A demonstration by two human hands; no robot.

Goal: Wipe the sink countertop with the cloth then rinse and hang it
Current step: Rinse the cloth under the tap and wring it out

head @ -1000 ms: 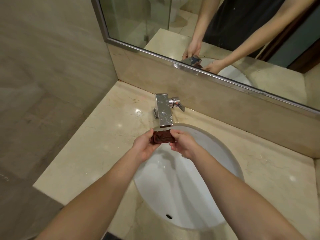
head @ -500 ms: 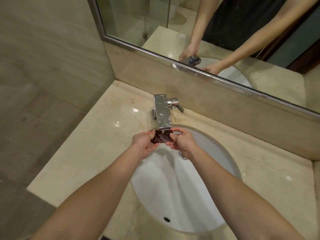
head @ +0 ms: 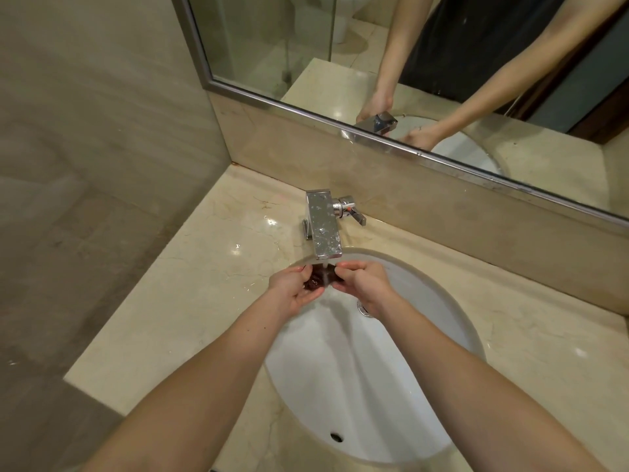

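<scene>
A small dark brown cloth (head: 318, 280) is bunched between my two hands under the spout of the chrome faucet (head: 322, 226). A stream of water falls from the spout onto the cloth. My left hand (head: 295, 290) grips the cloth's left end and my right hand (head: 362, 284) grips its right end. Both hands hover over the back of the white oval sink (head: 408, 386), which is set into the beige marble countertop (head: 190, 294).
The faucet's lever handle (head: 354, 212) sticks out to the right. A framed mirror (head: 408, 63) runs along the back wall above a marble backsplash. A tiled wall closes the left side. The sink drain (head: 363, 306) sits below my right hand; an overflow hole (head: 336, 437) is near me.
The cloth went from stretched flat between my hands to bunched up, as my hands moved closer together under the spout. Water now falls on it.
</scene>
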